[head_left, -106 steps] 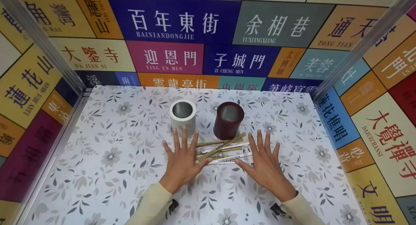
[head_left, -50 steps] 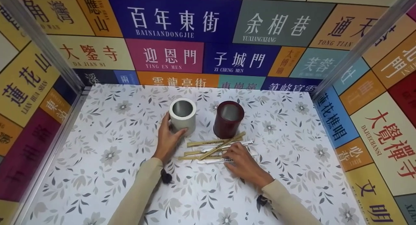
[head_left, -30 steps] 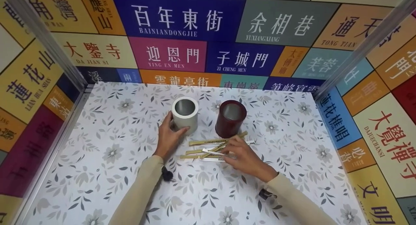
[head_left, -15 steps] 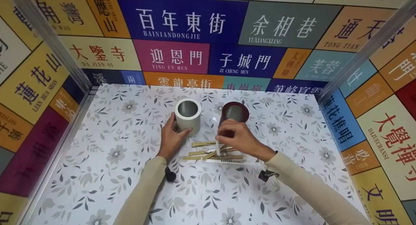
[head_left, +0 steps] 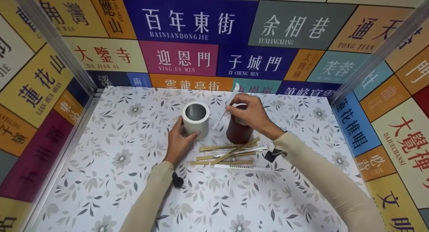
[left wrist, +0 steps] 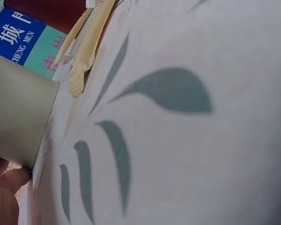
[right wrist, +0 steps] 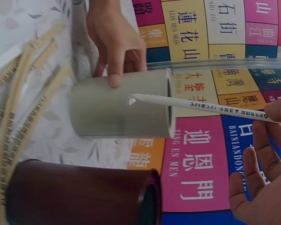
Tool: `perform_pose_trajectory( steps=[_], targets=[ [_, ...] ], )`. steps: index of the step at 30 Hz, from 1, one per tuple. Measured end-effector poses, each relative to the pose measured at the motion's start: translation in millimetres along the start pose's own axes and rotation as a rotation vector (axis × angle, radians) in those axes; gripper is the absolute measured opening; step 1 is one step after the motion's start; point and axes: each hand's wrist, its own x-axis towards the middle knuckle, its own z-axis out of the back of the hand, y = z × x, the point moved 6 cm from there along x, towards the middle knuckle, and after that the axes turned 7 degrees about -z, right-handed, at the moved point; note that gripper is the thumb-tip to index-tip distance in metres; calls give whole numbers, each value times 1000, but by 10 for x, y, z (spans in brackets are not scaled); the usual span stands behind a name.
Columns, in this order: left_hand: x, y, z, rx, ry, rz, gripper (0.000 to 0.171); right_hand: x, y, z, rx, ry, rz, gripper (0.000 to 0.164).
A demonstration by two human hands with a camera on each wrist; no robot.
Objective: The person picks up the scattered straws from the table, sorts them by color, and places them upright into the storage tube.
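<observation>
My left hand (head_left: 179,143) grips the left side of a pale grey cylindrical holder (head_left: 197,127) with a white rim, which stands upright. My right hand (head_left: 253,113) pinches one end of a white paper-wrapped straw (head_left: 234,93), held slanting in the air between the two holders. Seen from the right wrist, printing runs along the straw (right wrist: 192,104), and its free end overlaps the grey holder (right wrist: 103,115). A dark red cylindrical holder (head_left: 238,130) stands behind and below my right hand, its opening largely hidden. In the left wrist view, my thumb (left wrist: 11,182) touches the grey holder (left wrist: 18,117) low down.
Several brown-wrapped straws (head_left: 234,155) lie loosely crossed in front of the holders, with white-wrapped ones such as the straw (head_left: 244,167) nearest me. A floral cloth (head_left: 134,191) covers the table. Panels printed with characters (head_left: 187,17) enclose the back and sides.
Both hands began spread beside the straws. My left hand took hold of the grey holder; my right hand picked a white straw from the pile and lifted it up and away, turning it toward upright.
</observation>
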Motion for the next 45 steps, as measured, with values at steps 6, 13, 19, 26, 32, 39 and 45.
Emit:
perform_pose_trajectory(
  steps=[6, 13, 19, 26, 32, 39, 45],
  targets=[
    [14, 2, 2, 3, -9, 9, 106, 262, 157, 76, -15, -80, 58, 7],
    [14, -17, 10, 39, 0, -11, 105, 444, 75, -50, 128, -94, 87, 9],
    [1, -18, 15, 69, -1, -20, 105, 450, -131, -408, 102, -41, 74, 9],
    [4, -5, 6, 46, -2, -13, 106, 330, -298, -651, -59, -24, 93, 10],
    [12, 8, 7, 13, -1, -9, 106, 148, -409, -642, -98, -5, 107, 17],
    [-6, -1, 10, -8, -1, -8, 105, -216, -433, -581, -72, 71, 121, 15],
    [-8, -3, 25, 19, 11, -30, 103, -606, -462, -522, -37, 115, 112, 15]
  ],
)
